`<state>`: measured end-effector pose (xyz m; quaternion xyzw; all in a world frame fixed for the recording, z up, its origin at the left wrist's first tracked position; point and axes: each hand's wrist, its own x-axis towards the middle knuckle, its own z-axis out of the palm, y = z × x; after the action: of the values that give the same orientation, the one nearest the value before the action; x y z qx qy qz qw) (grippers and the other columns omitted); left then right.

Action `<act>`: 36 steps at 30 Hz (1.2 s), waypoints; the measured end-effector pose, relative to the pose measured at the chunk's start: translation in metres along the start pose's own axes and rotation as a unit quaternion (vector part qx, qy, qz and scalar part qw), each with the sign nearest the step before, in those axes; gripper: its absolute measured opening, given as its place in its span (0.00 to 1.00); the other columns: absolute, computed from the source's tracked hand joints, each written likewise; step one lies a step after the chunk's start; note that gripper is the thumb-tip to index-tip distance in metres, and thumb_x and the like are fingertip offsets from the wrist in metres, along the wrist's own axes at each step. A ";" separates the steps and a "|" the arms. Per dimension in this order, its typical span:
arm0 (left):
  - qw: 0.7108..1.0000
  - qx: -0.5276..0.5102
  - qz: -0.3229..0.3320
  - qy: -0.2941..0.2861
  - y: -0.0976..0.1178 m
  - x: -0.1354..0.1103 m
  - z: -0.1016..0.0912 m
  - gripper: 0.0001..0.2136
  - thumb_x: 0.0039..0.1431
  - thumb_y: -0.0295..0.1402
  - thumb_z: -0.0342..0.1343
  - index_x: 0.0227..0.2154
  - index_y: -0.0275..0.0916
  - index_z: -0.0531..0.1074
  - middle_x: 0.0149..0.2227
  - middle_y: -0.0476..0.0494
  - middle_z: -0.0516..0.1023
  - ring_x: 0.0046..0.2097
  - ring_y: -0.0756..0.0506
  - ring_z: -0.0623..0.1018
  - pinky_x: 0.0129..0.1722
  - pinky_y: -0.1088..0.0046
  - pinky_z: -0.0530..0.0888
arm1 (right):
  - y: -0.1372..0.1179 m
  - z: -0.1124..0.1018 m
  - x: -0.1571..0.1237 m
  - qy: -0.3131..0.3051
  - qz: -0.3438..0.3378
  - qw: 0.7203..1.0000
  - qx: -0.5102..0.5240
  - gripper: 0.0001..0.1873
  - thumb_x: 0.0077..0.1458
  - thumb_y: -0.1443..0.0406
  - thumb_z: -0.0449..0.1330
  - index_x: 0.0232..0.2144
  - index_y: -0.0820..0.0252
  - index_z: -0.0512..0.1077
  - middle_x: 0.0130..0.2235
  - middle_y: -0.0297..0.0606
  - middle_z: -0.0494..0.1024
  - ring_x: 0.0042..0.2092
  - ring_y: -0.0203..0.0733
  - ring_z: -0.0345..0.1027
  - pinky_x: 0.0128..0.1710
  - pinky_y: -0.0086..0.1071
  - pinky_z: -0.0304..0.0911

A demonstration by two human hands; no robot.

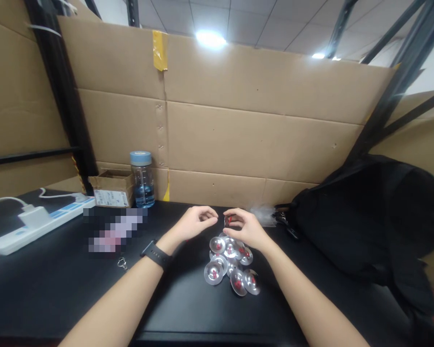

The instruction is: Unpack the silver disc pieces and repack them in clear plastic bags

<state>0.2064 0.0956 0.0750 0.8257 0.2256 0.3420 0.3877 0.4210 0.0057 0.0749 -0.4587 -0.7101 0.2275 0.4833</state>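
Several round clear plastic discs with red centres [231, 262] lie in a small pile on the black table [188, 303]. Just behind the pile, my right hand [244, 226] has its fingers curled and pinches a small red piece at its fingertips. My left hand [197, 221] sits a little to the left of it, fingers curled in a loose pinch, and what it holds is hidden. A black watch is on my left wrist.
A water bottle with a blue lid [142, 179] and a small cardboard box [112, 189] stand at the back left. A white power strip [39, 219] lies further left. A black bag [376, 217] fills the right. Cardboard walls [256, 130] close the back.
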 end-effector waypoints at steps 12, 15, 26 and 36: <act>0.996 -0.091 -0.020 -0.014 -0.010 0.000 0.021 0.06 0.48 0.29 0.61 0.31 0.34 0.75 0.31 0.43 0.81 0.34 0.46 0.81 0.38 0.71 0.76 | -0.008 0.017 -0.003 -0.022 -0.047 0.999 0.001 0.26 0.48 0.64 0.68 0.52 0.56 0.74 0.46 0.39 0.80 0.45 0.45 0.77 0.51 0.43 0.74; 0.997 0.069 -0.008 -0.028 -0.013 -0.002 0.000 0.09 0.46 0.27 0.58 0.33 0.35 0.78 0.31 0.44 0.82 0.33 0.47 0.80 0.37 0.73 0.74 | -0.006 0.003 -0.001 -0.029 -0.061 0.993 -0.101 0.24 0.46 0.67 0.66 0.49 0.55 0.76 0.43 0.38 0.80 0.41 0.42 0.76 0.47 0.38 0.74; 0.957 0.175 -0.126 -0.194 -0.058 -0.016 -0.077 0.17 0.44 0.28 0.57 0.38 0.41 0.84 0.37 0.45 0.85 0.38 0.44 0.82 0.39 0.75 0.74 | 0.061 -0.080 -0.005 -0.156 0.150 0.932 -0.290 0.22 0.36 0.66 0.70 0.39 0.59 0.79 0.33 0.34 0.80 0.34 0.41 0.73 0.36 0.30 0.67; 0.956 0.193 -0.113 -0.189 -0.062 -0.011 -0.066 0.14 0.45 0.39 0.65 0.36 0.41 0.84 0.32 0.46 0.84 0.35 0.45 0.81 0.36 0.75 0.72 | 0.034 -0.058 -0.001 -0.105 0.049 0.956 -0.270 0.14 0.49 0.64 0.66 0.41 0.58 0.79 0.39 0.39 0.81 0.39 0.42 0.74 0.40 0.32 0.67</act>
<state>0.1433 0.1573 0.0523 0.9033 0.3020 0.0833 0.2930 0.4876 0.0140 0.0733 -0.5800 -0.7684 0.0981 0.2520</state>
